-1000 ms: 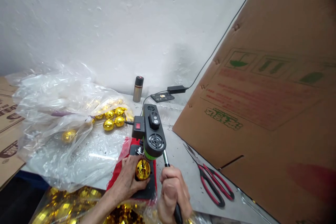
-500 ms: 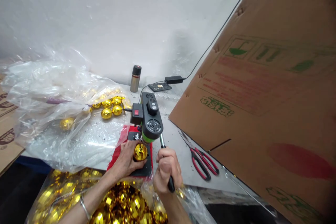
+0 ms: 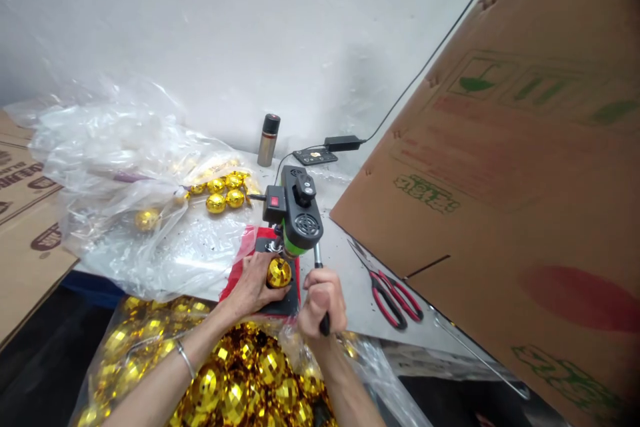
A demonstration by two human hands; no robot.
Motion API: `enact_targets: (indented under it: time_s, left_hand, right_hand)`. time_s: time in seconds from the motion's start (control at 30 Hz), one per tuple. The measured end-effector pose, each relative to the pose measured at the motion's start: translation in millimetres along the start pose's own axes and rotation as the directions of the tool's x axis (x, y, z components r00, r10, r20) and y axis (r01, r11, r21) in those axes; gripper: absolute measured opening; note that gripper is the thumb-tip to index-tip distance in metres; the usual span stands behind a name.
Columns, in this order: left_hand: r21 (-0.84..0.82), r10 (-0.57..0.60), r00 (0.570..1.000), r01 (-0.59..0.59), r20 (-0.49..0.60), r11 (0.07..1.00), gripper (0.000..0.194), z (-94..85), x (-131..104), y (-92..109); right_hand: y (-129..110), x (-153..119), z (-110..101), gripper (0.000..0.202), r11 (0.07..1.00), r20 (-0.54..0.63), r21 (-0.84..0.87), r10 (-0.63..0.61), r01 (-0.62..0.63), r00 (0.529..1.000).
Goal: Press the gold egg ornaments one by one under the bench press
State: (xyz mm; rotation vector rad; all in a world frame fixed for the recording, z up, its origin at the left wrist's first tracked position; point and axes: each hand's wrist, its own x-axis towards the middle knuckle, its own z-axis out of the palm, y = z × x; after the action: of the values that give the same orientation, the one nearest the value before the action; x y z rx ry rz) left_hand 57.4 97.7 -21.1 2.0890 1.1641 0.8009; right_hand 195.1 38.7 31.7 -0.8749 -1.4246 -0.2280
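Change over the last second: your view has shifted back, so more of your forearms and of the loose gold balls (image 3: pixel 237 400) below them shows. Your right hand (image 3: pixel 323 303) sits closer in under the head of the black machine (image 3: pixel 300 208), and the grip end of its lever (image 3: pixel 318 255) reaches less far toward you. Looks like the lever has swung; up or down, can't tell. Your left hand (image 3: pixel 254 283) and the gold ball (image 3: pixel 280 273) keep their place relative to the machine. My reading: this ball is mid-work, being steadied while you work the lever.

Ball's place: just below the near end of the machine head, over the black base plate (image 3: pixel 280 308), with red cloth (image 3: pixel 236 273) under that, on the table (image 3: pixel 353 303). Whether ball and plate touch is hidden.

Fingers: left ones curl round the ball's far side, thumb along its near side, closed on it. Right fist is wrapped round the lever's black grip.

Direction: ball is round, no clear long axis. A dark mark at its top faces the machine head; ball's own or tool's, can't tell. Lever runs from beside the head toward you, leaning slightly right.
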Motion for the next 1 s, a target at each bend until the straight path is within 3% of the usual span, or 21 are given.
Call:
enact_targets:
  time_s: [0.2, 0.3, 0.4, 0.5, 0.6, 0.67, 0.73, 0.8, 0.87, 0.9, 0.93, 1.0]
  left_hand:
    - [-0.003, -0.024, 0.999, 0.024, 0.026, 1.000, 0.053, 1.7, 1.0, 0.7]
    - [-0.004, -0.029, 0.999, 0.029, 0.020, 1.000, 0.056, 1.2, 2.1, -1.6]
    - [-0.038, -0.029, 1.000, 0.029, 0.008, 0.999, 0.062, -8.2, -5.7, -1.0]
    - [-0.070, -0.011, 0.999, 0.013, 0.040, 0.997, 0.060, -21.8, -32.7, 3.8]
    - [-0.068, 0.091, 0.982, -0.081, 0.163, 0.994, 0.057, -24.1, -72.6, 6.3]
    - [-0.053, 0.191, 0.956, -0.183, 0.223, 0.982, 0.079, -18.3, -92.9, 2.2]
    - [-0.032, 0.244, 0.941, -0.244, 0.232, 0.969, 0.088, -15.0, -97.7, -6.3]
    - [0.017, 0.234, 0.961, -0.239, 0.147, 0.971, 0.065, -22.7, -83.4, -16.4]
    - [0.087, 0.174, 0.984, -0.170, -0.032, 0.982, 0.039, -43.4, -51.7, -25.9]
    - [0.119, 0.124, 0.983, -0.108, -0.133, 0.987, 0.035, -57.3, -31.3, -30.6]
    - [0.143, 0.064, 0.969, -0.030, -0.238, 0.989, 0.034, -72.2, -9.3, -35.4]
    - [0.157, -0.171, 0.897, 0.253, -0.407, 0.955, 0.037, -100.0, 33.9, -45.7]
  right_hand:
    - [0.7, 3.5, 1.3, 0.035, 0.998, -0.040, 0.049, -0.035, 0.037, 0.999]
    - [-15.5, 30.3, -8.3, 0.033, 0.998, 0.018, 0.062, 0.028, -0.029, 0.999]
    - [-36.0, 68.3, -20.4, 0.031, 0.979, 0.125, 0.046, 0.193, -0.200, 0.973]
    - [-46.7, 90.4, -25.8, 0.036, 0.967, 0.161, 0.046, 0.242, -0.252, 0.957]
    - [-46.2, 87.7, -24.8, 0.032, 0.975, 0.149, 0.056, 0.204, -0.214, 0.968]
    - [-43.1, 80.4, -23.2, 0.027, 0.981, 0.153, 0.052, 0.179, -0.189, 0.972]
    - [-39.9, 75.1, -22.7, 0.025, 0.987, 0.153, 0.051, 0.146, -0.155, 0.978]
    - [-37.3, 72.7, -23.8, 0.025, 0.989, 0.158, 0.048, 0.129, -0.138, 0.979]
    - [-36.0, 71.6, -25.3, 0.026, 0.991, 0.169, 0.040, 0.121, -0.129, 0.978]
    - [-36.3, 70.8, -25.4, 0.026, 0.991, 0.176, 0.039, 0.119, -0.128, 0.977]
    - [-37.2, 69.9, -24.8, 0.026, 0.991, 0.175, 0.039, 0.122, -0.131, 0.977]
    - [-41.7, 67.7, -20.9, 0.028, 0.984, 0.132, 0.041, 0.166, -0.172, 0.977]
